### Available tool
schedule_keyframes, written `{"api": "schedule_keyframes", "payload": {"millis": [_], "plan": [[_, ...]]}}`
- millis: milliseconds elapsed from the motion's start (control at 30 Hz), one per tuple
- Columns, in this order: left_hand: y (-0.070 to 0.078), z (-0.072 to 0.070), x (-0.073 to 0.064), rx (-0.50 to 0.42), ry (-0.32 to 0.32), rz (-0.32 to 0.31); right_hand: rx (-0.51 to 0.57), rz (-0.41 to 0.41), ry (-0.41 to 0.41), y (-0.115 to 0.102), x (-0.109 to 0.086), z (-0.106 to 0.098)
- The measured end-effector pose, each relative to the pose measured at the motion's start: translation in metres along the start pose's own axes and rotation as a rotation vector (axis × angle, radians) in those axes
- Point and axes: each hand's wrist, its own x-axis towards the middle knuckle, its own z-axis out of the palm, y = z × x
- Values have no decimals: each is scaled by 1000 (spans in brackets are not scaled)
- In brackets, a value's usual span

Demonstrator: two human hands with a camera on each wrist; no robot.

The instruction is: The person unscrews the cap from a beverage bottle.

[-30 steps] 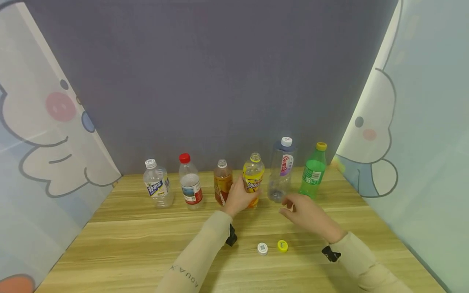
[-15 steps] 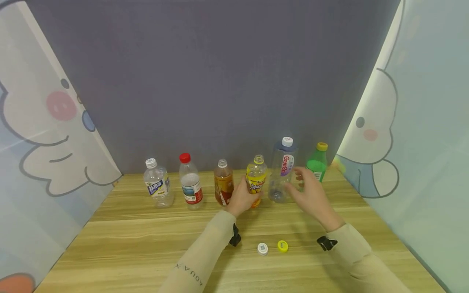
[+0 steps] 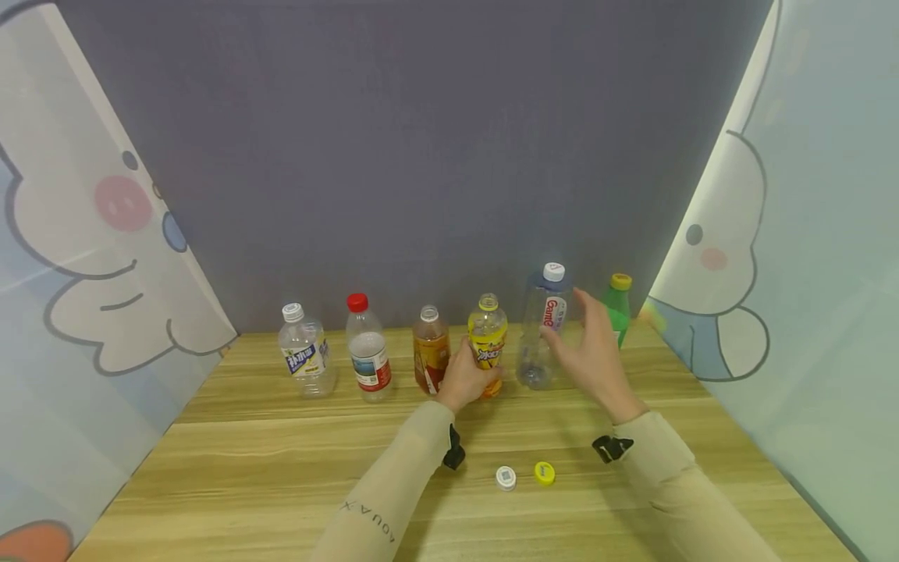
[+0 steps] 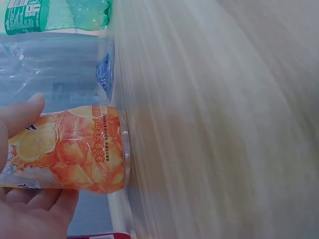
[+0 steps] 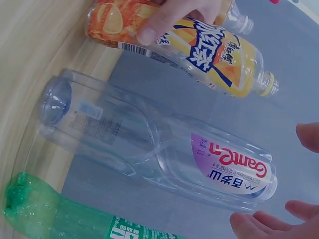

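My left hand (image 3: 467, 380) grips an iced tea bottle (image 3: 488, 332) with a yellow and orange label, uncapped and standing upright on the table. The left wrist view shows thumb and fingers around its orange lower part (image 4: 82, 149). To its right stands a tall clear water bottle (image 3: 536, 339) with a white cap (image 3: 554, 272). My right hand (image 3: 594, 357) is raised beside that bottle's upper part, thumb and fingers spread apart. In the right wrist view, the thumb (image 5: 310, 137) and fingertips (image 5: 244, 226) lie on either side of the bottle's capped end, holding nothing.
A green bottle (image 3: 617, 308) stands behind my right hand. Left of the iced tea stand an uncapped amber bottle (image 3: 431, 351), a red-capped bottle (image 3: 370, 363) and a white-capped bottle (image 3: 307, 359). A white cap (image 3: 506, 478) and yellow cap (image 3: 544, 472) lie in front. A dark panel rises behind.
My right hand has risen from near the table to the upper part of the clear water bottle, its fingers spreading. The left hand keeps hold of the iced tea bottle, which has shifted slightly.
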Motion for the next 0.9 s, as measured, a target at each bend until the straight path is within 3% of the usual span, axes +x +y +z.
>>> {"api": "schedule_keyframes", "payload": {"millis": [167, 533, 900], "plan": [[1, 1, 2, -16, 4, -11, 20, 21, 31, -2, 9, 0], [5, 6, 5, -8, 34, -20, 107, 97, 18, 6, 31, 0], [3, 13, 8, 18, 96, -21, 176, 218, -61, 8, 45, 9]]}}
